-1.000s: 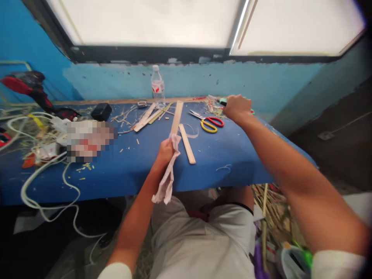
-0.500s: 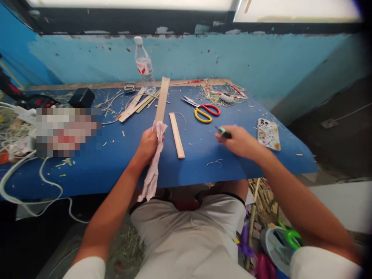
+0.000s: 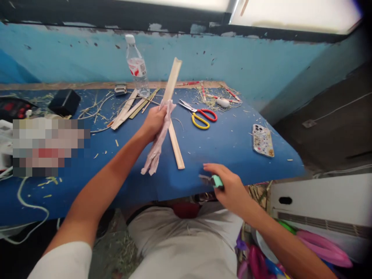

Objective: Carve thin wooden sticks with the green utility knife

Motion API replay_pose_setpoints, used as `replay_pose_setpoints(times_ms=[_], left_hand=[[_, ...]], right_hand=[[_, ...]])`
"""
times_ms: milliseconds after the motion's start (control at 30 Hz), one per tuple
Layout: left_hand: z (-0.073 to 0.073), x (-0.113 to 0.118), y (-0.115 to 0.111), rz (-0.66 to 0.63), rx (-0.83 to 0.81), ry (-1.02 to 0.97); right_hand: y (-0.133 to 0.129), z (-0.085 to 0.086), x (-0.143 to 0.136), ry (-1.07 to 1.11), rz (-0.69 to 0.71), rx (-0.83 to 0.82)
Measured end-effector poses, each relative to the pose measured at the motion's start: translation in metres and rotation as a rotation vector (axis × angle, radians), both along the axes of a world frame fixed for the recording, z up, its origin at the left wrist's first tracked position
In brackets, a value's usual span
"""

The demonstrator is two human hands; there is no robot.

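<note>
My left hand (image 3: 155,121) is closed around a bamboo strip (image 3: 172,82), with a crumpled pale pink cloth (image 3: 159,149) wrapped at the grip and hanging down. The strip slants upward over the table, its far end raised toward the wall. My right hand (image 3: 231,190) grips a green-and-black utility knife (image 3: 216,181) near the table's front edge; its blurred blade points left. A shorter bamboo piece (image 3: 177,149) lies on the blue table, partly hidden behind the cloth. Scissors (image 3: 200,116) with red and yellow handles rest beyond it, blades apart.
A water bottle (image 3: 137,71) stands at the back beside flat bamboo strips (image 3: 124,110). Toward the right lies a phone (image 3: 263,140) in a patterned case. A black box (image 3: 64,102) and white cables (image 3: 43,209) are on the left. Plant shavings litter the blue tabletop (image 3: 130,170).
My left hand has raised the bamboo strip and cloth a little, up and to the right. My right hand has drawn the utility knife down toward my body. The view has shifted slightly.
</note>
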State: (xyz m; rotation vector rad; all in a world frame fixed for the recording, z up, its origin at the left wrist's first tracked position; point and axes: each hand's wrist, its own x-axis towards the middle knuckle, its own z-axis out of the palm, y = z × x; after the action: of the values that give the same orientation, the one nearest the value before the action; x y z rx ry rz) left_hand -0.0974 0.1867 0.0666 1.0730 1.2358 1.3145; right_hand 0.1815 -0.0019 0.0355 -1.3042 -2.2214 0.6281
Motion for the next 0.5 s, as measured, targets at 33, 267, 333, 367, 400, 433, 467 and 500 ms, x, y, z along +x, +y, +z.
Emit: replay_pose_setpoints(times_ms=[33,267,333,367,400,433,467,500], left_hand=[[-0.002,0.005,0.002,-0.024,-0.019,-0.007],[0.002,0.013,0.024,-0.062,-0.202,-0.093],[0.005,0.011,0.033,-0.037,-0.203,-0.110],[0.006,0.010,0.037,-0.022,-0.196,-0.115],[0.007,0.009,0.041,-0.006,-0.185,-0.118],[0.006,0.008,0.044,0.010,-0.171,-0.118],[0.005,0.008,0.045,0.026,-0.157,-0.115],[0.003,0.007,0.046,0.041,-0.141,-0.109]], right_hand=[[0.018,0.009,-0.006,0.025,-0.023,-0.035],[0.109,0.045,-0.034,-0.029,0.281,-0.329],[0.120,0.055,-0.028,-0.009,0.237,-0.412],[0.126,0.060,-0.024,-0.002,0.210,-0.431],[0.132,0.064,-0.021,0.003,0.199,-0.441],[0.138,0.068,-0.019,0.009,0.209,-0.450],[0.145,0.071,-0.019,0.024,0.235,-0.467],[0.152,0.072,-0.022,0.046,0.269,-0.495]])
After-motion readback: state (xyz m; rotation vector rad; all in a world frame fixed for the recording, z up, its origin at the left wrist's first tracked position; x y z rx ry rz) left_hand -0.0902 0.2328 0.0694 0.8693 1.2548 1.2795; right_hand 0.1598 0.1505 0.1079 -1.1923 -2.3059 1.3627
